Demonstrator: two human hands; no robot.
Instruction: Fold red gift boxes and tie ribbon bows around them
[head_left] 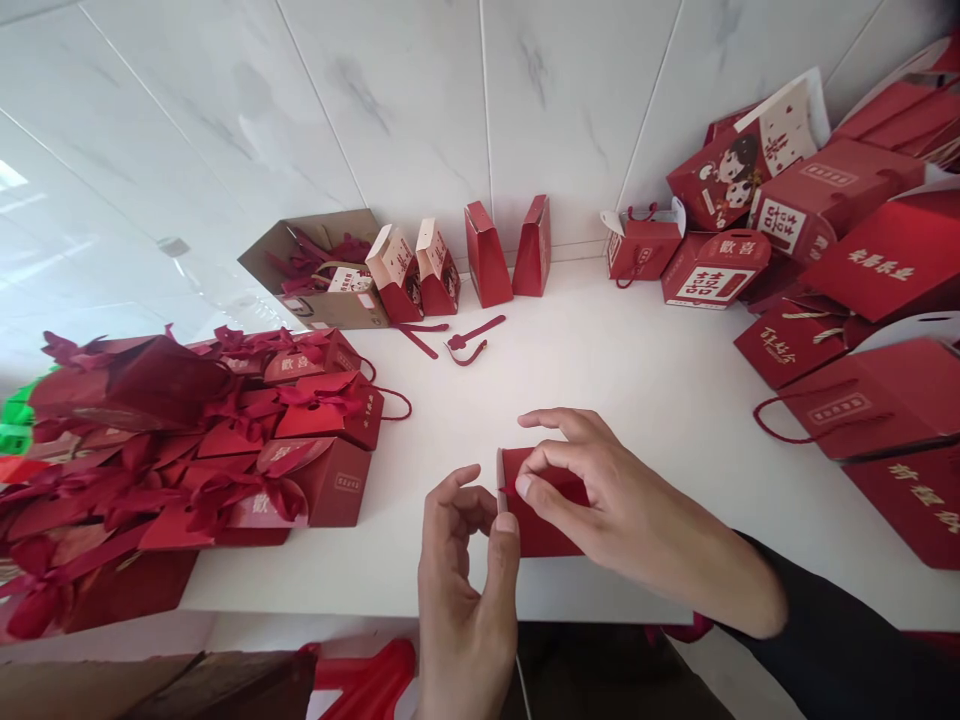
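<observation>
On the white table in front of me lies a small red gift box (546, 535) with a pale edge along its left side. My left hand (471, 580) is at that edge, thumb pressed against it and fingers curled behind. My right hand (592, 490) reaches over the top of the box, thumb and index finger pinched together. A small dark red tip, like ribbon (508, 491), shows at this pinch; the rest of it is hidden. The box's far right part is covered by the right hand.
Red gift boxes with ribbon bows (319, 485) are piled on the left. A cardboard box (337, 308) holds red ribbons. Small upright boxes (487, 255) stand along the tiled wall, with loose red strips (476, 332) before them. More red boxes (847, 400) are heaped on the right.
</observation>
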